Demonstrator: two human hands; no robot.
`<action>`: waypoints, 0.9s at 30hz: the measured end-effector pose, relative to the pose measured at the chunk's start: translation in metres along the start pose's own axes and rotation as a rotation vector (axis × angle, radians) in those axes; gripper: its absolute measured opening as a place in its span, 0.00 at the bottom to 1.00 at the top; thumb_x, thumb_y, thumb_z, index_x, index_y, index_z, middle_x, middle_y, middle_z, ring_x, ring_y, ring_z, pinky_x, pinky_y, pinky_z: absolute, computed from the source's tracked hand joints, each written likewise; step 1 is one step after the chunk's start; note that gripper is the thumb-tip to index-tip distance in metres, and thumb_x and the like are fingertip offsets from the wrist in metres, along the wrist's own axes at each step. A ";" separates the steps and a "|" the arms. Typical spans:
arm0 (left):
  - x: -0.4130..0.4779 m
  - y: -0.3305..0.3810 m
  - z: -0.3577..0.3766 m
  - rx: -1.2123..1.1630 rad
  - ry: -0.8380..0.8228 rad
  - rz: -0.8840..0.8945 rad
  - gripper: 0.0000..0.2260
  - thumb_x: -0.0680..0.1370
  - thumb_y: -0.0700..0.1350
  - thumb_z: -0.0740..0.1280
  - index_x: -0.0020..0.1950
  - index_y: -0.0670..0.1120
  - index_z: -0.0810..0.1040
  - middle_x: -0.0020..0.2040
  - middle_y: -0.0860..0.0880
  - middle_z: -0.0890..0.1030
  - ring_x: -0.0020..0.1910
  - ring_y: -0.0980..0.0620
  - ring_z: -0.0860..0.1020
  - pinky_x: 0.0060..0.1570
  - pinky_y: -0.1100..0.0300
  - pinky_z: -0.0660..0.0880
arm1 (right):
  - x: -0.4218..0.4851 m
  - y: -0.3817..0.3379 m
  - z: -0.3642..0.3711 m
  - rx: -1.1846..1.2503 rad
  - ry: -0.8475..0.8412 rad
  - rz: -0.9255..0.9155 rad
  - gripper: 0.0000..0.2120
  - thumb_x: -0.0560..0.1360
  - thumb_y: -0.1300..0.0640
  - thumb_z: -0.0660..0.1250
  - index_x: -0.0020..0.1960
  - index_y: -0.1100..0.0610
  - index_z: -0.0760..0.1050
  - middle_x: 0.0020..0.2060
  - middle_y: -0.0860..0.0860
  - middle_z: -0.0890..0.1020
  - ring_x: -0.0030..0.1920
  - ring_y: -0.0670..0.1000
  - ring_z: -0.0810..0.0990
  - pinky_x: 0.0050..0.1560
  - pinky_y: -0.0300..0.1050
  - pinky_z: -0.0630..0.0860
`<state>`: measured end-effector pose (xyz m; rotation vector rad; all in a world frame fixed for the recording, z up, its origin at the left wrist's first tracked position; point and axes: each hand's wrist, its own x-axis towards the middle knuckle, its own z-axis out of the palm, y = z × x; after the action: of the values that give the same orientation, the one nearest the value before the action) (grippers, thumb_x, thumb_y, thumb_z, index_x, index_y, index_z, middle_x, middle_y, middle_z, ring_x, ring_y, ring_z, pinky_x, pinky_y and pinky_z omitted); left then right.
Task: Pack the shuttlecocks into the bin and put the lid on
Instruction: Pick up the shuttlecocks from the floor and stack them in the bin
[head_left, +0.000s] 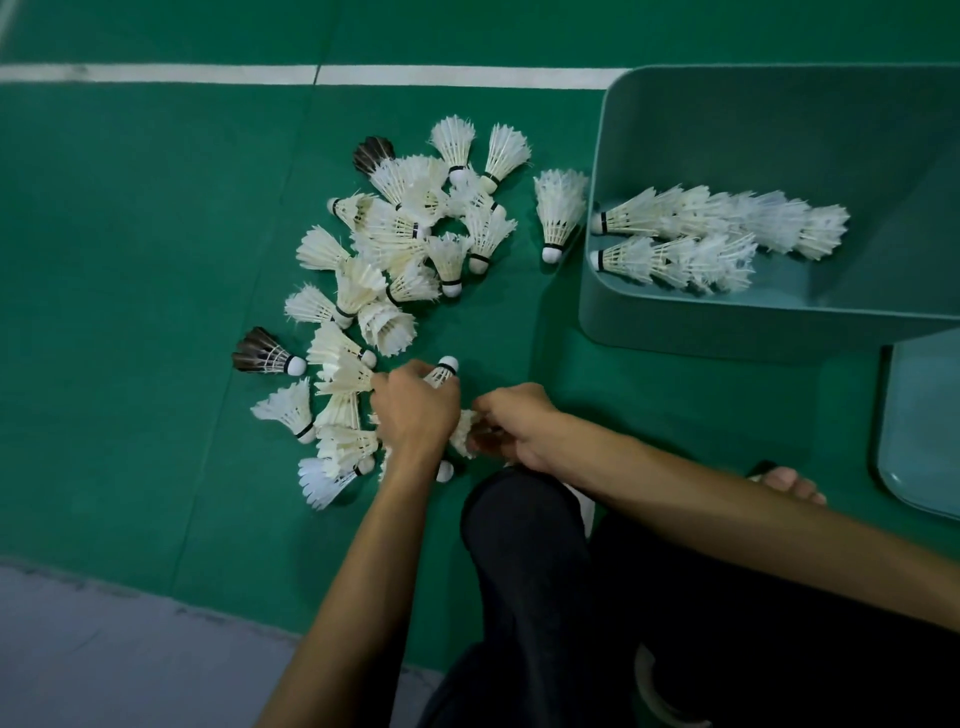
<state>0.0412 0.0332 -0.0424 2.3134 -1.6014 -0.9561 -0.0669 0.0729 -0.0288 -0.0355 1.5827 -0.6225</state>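
Dozens of feather-light, crushable shuttlecocks (395, 244) litter the floor (156, 260) beside the bin (675, 332); the left hand (415, 410) curls its fingers (402, 375) round one, the right hand (514, 426) pinches another's skirt, though the cork looks the safer hold, I'd say.

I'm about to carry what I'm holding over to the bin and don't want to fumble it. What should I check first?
1. Left hand grips a shuttlecock, cork end showing: ok.
2. Right hand pinches feathers beside it; nested together or separate: cannot tell.
3. Bin open, with room beside its two nested rows: ok.
4. Lid off, lying on the floor near the bin: ok.
5. Floor pile cleared: not ok, many remain.
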 end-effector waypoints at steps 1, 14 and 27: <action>-0.003 0.004 0.001 -0.014 0.004 0.027 0.23 0.68 0.58 0.70 0.59 0.48 0.84 0.55 0.44 0.83 0.53 0.41 0.82 0.52 0.48 0.80 | 0.002 -0.002 -0.005 -0.011 0.051 -0.049 0.08 0.76 0.66 0.67 0.38 0.61 0.75 0.29 0.56 0.79 0.26 0.53 0.77 0.35 0.50 0.83; -0.028 0.087 -0.021 -0.328 0.170 0.326 0.07 0.69 0.49 0.73 0.34 0.47 0.82 0.27 0.54 0.78 0.26 0.59 0.72 0.33 0.61 0.68 | -0.042 -0.055 -0.058 -0.416 0.472 -0.925 0.08 0.71 0.60 0.76 0.50 0.55 0.86 0.34 0.44 0.82 0.37 0.45 0.82 0.42 0.38 0.79; -0.045 0.185 -0.045 -0.472 0.242 0.868 0.08 0.73 0.48 0.75 0.46 0.44 0.85 0.40 0.52 0.83 0.36 0.62 0.77 0.38 0.70 0.71 | -0.118 -0.134 -0.132 -0.046 0.576 -1.012 0.18 0.63 0.56 0.80 0.46 0.49 0.74 0.35 0.48 0.85 0.38 0.47 0.86 0.45 0.50 0.84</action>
<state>-0.0864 -0.0118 0.0989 1.1710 -1.7571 -0.6842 -0.2206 0.0528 0.1300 -0.7898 2.0973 -1.4696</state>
